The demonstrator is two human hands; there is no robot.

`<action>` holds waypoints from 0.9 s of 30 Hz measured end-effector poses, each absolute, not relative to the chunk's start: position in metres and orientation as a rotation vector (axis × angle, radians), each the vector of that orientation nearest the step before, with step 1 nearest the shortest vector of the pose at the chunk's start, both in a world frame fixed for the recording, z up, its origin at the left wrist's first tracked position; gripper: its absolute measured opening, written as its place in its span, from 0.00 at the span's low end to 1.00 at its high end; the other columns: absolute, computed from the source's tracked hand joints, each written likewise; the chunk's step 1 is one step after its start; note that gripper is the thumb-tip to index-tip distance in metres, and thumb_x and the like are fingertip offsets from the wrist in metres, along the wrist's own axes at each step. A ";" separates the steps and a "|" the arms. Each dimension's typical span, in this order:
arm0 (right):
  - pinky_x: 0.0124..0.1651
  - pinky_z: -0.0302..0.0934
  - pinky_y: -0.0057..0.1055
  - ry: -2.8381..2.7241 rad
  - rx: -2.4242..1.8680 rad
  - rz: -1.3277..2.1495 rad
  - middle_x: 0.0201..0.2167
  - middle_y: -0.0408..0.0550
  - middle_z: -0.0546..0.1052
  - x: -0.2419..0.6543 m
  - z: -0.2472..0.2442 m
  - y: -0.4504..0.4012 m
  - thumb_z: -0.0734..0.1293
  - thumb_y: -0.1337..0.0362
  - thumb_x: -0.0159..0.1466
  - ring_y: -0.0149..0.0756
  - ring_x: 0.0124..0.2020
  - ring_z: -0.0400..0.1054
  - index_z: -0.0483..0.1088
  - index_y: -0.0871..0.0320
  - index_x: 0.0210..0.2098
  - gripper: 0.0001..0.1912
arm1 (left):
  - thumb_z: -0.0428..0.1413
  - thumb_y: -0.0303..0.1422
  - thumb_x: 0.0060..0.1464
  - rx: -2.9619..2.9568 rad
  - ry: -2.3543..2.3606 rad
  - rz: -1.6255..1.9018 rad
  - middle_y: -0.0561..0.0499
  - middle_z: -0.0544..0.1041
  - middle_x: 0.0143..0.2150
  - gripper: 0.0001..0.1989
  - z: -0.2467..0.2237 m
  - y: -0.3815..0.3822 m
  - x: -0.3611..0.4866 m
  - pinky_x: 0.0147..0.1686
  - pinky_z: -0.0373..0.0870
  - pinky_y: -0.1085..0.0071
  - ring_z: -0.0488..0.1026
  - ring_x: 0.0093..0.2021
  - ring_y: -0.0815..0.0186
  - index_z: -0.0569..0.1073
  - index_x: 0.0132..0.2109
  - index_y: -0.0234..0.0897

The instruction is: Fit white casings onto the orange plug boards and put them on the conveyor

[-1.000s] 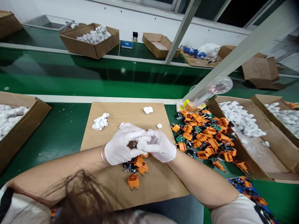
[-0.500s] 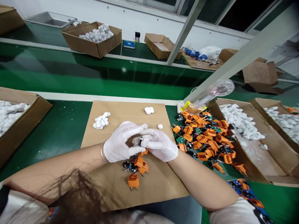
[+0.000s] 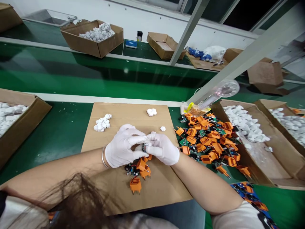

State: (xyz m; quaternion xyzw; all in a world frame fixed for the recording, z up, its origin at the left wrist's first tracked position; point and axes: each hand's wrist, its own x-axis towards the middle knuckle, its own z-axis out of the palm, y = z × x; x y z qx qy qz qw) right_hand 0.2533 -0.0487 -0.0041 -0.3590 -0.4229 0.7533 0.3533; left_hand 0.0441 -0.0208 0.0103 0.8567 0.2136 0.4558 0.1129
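Both of my hands wear white gloves and meet over a cardboard sheet [image 3: 166,187]. My left hand [image 3: 126,144] pinches a small circuit board [image 3: 144,147] with dark parts, mostly hidden by fingers. From the other side my right hand [image 3: 164,148] closes on the same board, with white putty-like stuff seemingly at its fingertips. Just below lie orange plug housings [image 3: 135,185] with pins and attached circuit boards [image 3: 131,170]. White putty lumps [image 3: 103,122] sit at the sheet's left, and smaller pieces [image 3: 151,112] lie at its far right.
To the right spreads a heap of orange plugs with boards [image 3: 209,136], beside a cardboard box of white lumps [image 3: 281,165]. Another such box [image 3: 28,127] stands at left. A clear fan-like device [image 3: 226,89] stands by the slanted post. More boxes [image 3: 105,47] line the back shelf.
My fingers have shifted around the board, bringing its dark edge more into view between them. My right hand has moved slightly left; the plugs and putty lumps stay put.
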 end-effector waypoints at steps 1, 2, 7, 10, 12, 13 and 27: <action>0.31 0.59 0.26 -1.109 -0.931 1.939 0.25 0.38 0.77 0.253 -0.004 -0.049 0.83 0.58 0.51 0.27 0.25 0.67 0.77 0.58 0.34 0.17 | 0.68 0.41 0.60 2.514 0.635 1.334 0.53 0.85 0.45 0.20 0.010 -0.022 0.044 0.49 0.74 0.57 0.83 0.39 0.63 0.70 0.54 0.46; 0.31 0.59 0.26 -1.120 -0.934 1.934 0.24 0.38 0.76 0.252 -0.003 -0.049 0.83 0.59 0.52 0.27 0.24 0.66 0.77 0.57 0.34 0.17 | 0.68 0.41 0.60 2.518 0.641 1.330 0.53 0.85 0.44 0.20 0.010 -0.022 0.045 0.49 0.74 0.58 0.83 0.39 0.64 0.70 0.53 0.46; 0.34 0.61 0.28 -1.092 -0.824 1.977 0.26 0.39 0.75 0.251 0.006 -0.047 0.84 0.58 0.51 0.29 0.28 0.67 0.77 0.57 0.35 0.18 | 0.66 0.38 0.62 2.502 0.637 1.347 0.54 0.86 0.45 0.17 0.013 -0.023 0.045 0.51 0.73 0.59 0.83 0.40 0.65 0.70 0.53 0.47; 0.35 0.64 0.30 -1.082 -0.765 1.967 0.27 0.40 0.76 0.252 0.008 -0.046 0.84 0.54 0.51 0.31 0.30 0.69 0.78 0.56 0.35 0.20 | 0.66 0.33 0.60 2.497 0.630 1.344 0.54 0.86 0.45 0.18 0.014 -0.022 0.043 0.51 0.72 0.60 0.83 0.41 0.66 0.70 0.54 0.48; 0.36 0.66 0.32 -1.084 -0.785 1.938 0.28 0.41 0.78 0.252 0.008 -0.047 0.84 0.55 0.51 0.33 0.30 0.71 0.78 0.56 0.36 0.19 | 0.67 0.32 0.58 2.516 0.634 1.320 0.54 0.86 0.45 0.18 0.013 -0.021 0.043 0.52 0.71 0.60 0.83 0.40 0.66 0.72 0.53 0.47; 0.36 0.67 0.32 -1.090 -0.800 1.923 0.28 0.42 0.78 0.252 0.008 -0.048 0.84 0.57 0.52 0.33 0.29 0.71 0.79 0.55 0.37 0.18 | 0.67 0.32 0.58 2.531 0.640 1.297 0.54 0.86 0.45 0.18 0.013 -0.021 0.042 0.52 0.71 0.60 0.83 0.40 0.66 0.73 0.53 0.47; 0.38 0.71 0.31 -1.074 -0.792 1.911 0.30 0.45 0.81 0.252 0.007 -0.052 0.83 0.56 0.54 0.32 0.31 0.75 0.80 0.58 0.40 0.19 | 0.65 0.37 0.63 2.535 0.600 1.268 0.52 0.87 0.46 0.13 0.009 -0.020 0.040 0.54 0.69 0.60 0.83 0.40 0.66 0.74 0.53 0.46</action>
